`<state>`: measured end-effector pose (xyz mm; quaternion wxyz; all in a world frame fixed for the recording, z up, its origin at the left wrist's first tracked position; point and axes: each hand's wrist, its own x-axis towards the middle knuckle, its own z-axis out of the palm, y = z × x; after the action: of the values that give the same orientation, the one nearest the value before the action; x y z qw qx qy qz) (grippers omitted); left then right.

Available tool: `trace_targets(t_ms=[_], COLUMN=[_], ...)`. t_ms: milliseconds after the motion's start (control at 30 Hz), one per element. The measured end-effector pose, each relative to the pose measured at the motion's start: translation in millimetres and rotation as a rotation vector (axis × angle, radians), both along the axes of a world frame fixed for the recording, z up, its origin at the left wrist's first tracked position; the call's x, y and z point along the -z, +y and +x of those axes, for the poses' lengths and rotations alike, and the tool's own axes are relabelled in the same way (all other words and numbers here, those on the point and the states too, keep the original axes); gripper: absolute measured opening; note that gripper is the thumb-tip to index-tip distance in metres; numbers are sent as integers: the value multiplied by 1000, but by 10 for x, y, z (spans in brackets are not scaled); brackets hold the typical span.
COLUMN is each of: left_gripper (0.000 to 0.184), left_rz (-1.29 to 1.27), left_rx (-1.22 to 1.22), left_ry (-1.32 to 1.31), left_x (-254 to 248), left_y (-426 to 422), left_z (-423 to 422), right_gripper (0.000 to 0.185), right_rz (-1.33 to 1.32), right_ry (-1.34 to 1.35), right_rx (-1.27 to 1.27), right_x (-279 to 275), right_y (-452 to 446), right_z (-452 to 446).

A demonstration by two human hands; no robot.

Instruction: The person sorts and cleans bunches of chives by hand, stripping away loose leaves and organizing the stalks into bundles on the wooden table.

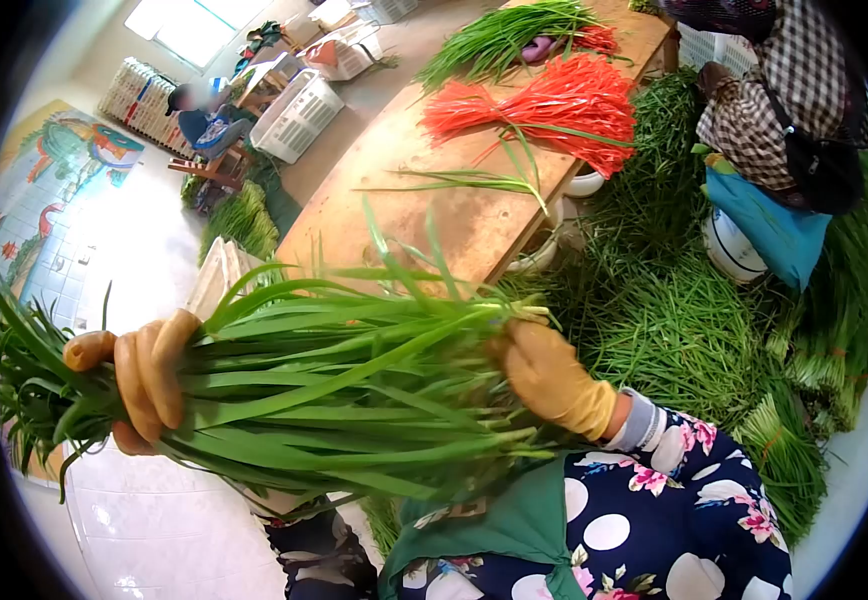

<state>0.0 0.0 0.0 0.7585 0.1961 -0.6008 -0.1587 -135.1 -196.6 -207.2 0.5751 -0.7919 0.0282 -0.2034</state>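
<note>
The left hand (144, 375) clamps 1 end of a green bundle (344, 375) while the right hand (554, 378) touches the other, its grip impossible to tell. Red ties (544, 112) lie beyond the right hand.

Daylight's blazing through the window (194, 28) at eleven o'clock, set in a pale wall (104, 45)! Round to ten, a colourful mural (84, 150); white glare at nine. The wooden bench (354, 205) angles toward one, dull floor (364, 100) alongside.
</note>
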Motion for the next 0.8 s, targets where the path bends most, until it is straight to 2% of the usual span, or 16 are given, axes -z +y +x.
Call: trace_targets(t_ms=[33, 100, 133, 167, 200, 233, 300, 367, 433, 500, 600, 667, 700, 767, 800], left_gripper=[53, 55, 54, 54, 55, 55, 56, 55, 50, 43, 42, 41, 42, 41, 39], left_rz=[-49, -113, -113, -92, -70, -52, -25, -37, -26, -15, 26, 14, 34, 69, 65], left_rx=[-23, -91, 1, 89, 75, 121, 166, 127, 137, 141, 163, 224, 255, 239, 243], left_ry=[5, 112, 66, 21, 0, -35, -66, -8, 2, -7, -26, -82, -122, -212, -212], left_x=[-10, 21, 6, -80, -157, -185, -215, -192, -232, -285, -329, -383, -423, -448, -423], left_y=[46, 109, 143, 230, 367, 395, 392, 297, 212, 78, -56, -116, -122, -103, -106], left_z=[43, 3, 84, 192, 277, 348, 402, 335, 310, 238, 85, 55, 51, 52, 58], right_gripper=[17, 12, 12, 12, 13, 19, 34, 41, 45, 45, 46, 42, 42, 35, 29], right_rz=[-77, -222, -389, -688, -751, -945, -958, -658, -342, -80, -98, 5, 10, -110, -190], right_ry=[-48, 154, 229, 490, 696, 953, 1312, 493, -36, -146, -137, -38, -37, -132, -186], right_rx=[90, 106, 195, 82, 87, 16, -98, -1, -129, -336, -350, -353, -352, -144, -117], right_x=[102, 481, 617, 932, 1011, 1294, 895, 378, -64, -462, -697, -694, -662, -576, -530], right_y=[-58, -373, -571, -811, -985, -1250, -1394, -1287, -1014, -708, -313, -147, -89, 28, 46], right_z=[-59, -317, -428, -486, -597, -713, -638, -573, -285, -58, 168, 260, 251, 182, 163])
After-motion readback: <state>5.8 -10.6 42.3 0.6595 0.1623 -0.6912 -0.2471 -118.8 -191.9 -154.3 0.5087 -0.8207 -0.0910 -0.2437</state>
